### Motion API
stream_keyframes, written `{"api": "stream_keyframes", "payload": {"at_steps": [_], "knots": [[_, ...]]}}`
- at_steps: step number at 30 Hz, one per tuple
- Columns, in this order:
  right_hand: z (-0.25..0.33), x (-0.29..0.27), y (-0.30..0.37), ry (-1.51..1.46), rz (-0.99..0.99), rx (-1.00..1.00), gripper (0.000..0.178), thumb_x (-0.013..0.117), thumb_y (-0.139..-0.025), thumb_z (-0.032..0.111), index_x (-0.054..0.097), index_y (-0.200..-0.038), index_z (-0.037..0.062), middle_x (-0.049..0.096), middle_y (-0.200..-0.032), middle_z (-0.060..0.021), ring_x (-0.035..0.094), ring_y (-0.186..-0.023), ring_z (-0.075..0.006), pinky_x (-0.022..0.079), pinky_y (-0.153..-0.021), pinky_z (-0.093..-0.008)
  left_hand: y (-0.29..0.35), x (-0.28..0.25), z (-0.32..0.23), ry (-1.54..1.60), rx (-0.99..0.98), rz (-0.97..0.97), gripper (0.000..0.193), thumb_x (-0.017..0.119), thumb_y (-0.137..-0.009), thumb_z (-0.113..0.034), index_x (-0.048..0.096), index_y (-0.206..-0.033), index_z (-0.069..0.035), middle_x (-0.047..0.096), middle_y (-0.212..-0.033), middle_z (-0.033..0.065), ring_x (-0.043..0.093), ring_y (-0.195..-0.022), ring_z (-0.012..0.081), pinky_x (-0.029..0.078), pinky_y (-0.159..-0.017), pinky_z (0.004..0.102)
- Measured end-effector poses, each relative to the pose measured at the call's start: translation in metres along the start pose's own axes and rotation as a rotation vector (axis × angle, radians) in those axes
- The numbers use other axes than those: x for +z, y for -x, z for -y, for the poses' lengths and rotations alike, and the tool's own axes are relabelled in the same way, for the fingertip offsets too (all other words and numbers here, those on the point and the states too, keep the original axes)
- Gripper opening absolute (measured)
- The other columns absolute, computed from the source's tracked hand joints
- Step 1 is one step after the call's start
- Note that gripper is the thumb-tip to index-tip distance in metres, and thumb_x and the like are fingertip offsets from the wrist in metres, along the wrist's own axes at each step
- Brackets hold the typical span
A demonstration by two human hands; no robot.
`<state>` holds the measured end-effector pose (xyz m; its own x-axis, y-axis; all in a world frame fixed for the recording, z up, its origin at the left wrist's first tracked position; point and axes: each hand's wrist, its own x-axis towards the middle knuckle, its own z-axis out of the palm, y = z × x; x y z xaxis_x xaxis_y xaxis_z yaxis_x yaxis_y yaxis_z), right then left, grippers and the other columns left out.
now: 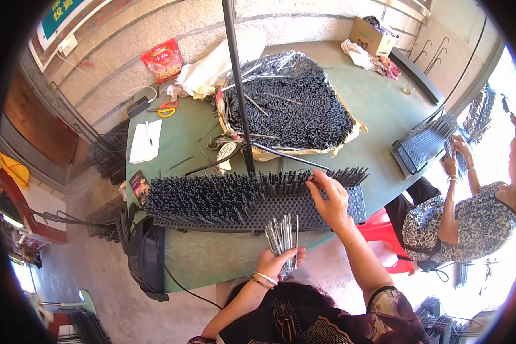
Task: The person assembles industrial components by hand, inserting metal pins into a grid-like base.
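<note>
My left hand point(276, 265) is closed round a bundle of thin grey rods point(281, 235), which fan out at their upper ends in front of the rack. My right hand point(330, 198) reaches over the perforated black rack point(344, 205), thumb and forefinger pinched together by the back row of rods. Whatever lies between those fingertips is too small to make out. Upright black rods point(200, 195) fill the left part of the rack and run along its back edge on the right. Bare holes show in the front right part.
Behind the rack lies a large heap of dark rods point(298, 103) in a wrapped box. A black pole point(238, 74) rises between them. Orange scissors point(167, 109), paper point(145, 142) and a red packet point(162, 60) sit at left. A co-worker point(464, 218) handles another rack point(421, 143) at right.
</note>
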<state>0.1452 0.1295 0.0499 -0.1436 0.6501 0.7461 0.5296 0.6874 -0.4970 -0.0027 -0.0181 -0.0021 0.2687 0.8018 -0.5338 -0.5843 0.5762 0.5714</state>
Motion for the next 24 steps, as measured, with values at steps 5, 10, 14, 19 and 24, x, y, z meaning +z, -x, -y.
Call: {"api": "stream_keyframes", "payload": {"at_steps": [5, 10, 14, 19, 24], "knots": [[0.010, -0.006, -0.003, 0.165, 0.152, -0.076, 0.024, 0.070, -0.070, 0.005, 0.062, -0.093, 0.0021, 0.058, -0.099, -0.0105, 0.057, -0.080, -0.0248, 0.045, -0.069, -0.0334, 0.001, 0.000, -0.001, -0.024, 0.019, -0.006, 0.026, 0.058, -0.084, -0.004, 0.053, -0.108, 0.003, 0.063, -0.100, 0.0177, 0.064, -0.085, 0.0225, 0.055, -0.073, 0.0333], [0.026, -0.018, 0.008, 0.031, 0.117, 0.058, 0.022, 0.067, -0.075, 0.005, 0.063, -0.097, 0.0021, 0.060, -0.086, -0.0109, 0.059, -0.069, -0.0228, 0.047, -0.059, -0.0313, 0.003, -0.001, -0.004, 0.029, 0.007, 0.020, 0.028, 0.059, -0.083, -0.005, 0.053, -0.109, 0.003, 0.063, -0.100, 0.0166, 0.063, -0.085, 0.0217, 0.055, -0.074, 0.0341], [0.036, -0.026, 0.037, -0.341, 0.411, 0.764, 0.025, 0.066, -0.079, 0.010, 0.061, -0.100, -0.0033, 0.065, -0.075, -0.0110, 0.058, -0.059, -0.0099, 0.046, -0.052, -0.0255, 0.005, 0.000, -0.007, 0.034, 0.024, 0.042, 0.029, 0.060, -0.083, -0.006, 0.053, -0.110, 0.002, 0.063, -0.100, 0.0158, 0.063, -0.084, 0.0213, 0.055, -0.074, 0.0339], [0.036, -0.035, 0.040, -0.636, 0.533, 0.991, 0.023, 0.065, -0.082, 0.011, 0.060, -0.100, -0.0033, 0.064, -0.078, -0.0050, 0.058, -0.061, -0.0076, 0.046, -0.053, -0.0210, 0.008, 0.006, -0.014, 0.055, 0.003, 0.102, 0.029, 0.057, -0.086, -0.007, 0.052, -0.114, 0.000, 0.062, -0.105, 0.0163, 0.062, -0.092, 0.0227, 0.053, -0.077, 0.0345], [0.046, -0.048, 0.025, -0.477, 0.149, 0.664, 0.014, 0.061, -0.081, -0.001, 0.059, -0.095, -0.0019, 0.065, -0.087, -0.0101, 0.063, -0.075, -0.0123, 0.050, -0.066, -0.0241, 0.004, 0.000, -0.009, 0.102, -0.023, 0.070, 0.033, 0.057, -0.087, -0.010, 0.050, -0.117, 0.001, 0.061, -0.106, 0.0168, 0.061, -0.096, 0.0242, 0.053, -0.079, 0.0363]]}}
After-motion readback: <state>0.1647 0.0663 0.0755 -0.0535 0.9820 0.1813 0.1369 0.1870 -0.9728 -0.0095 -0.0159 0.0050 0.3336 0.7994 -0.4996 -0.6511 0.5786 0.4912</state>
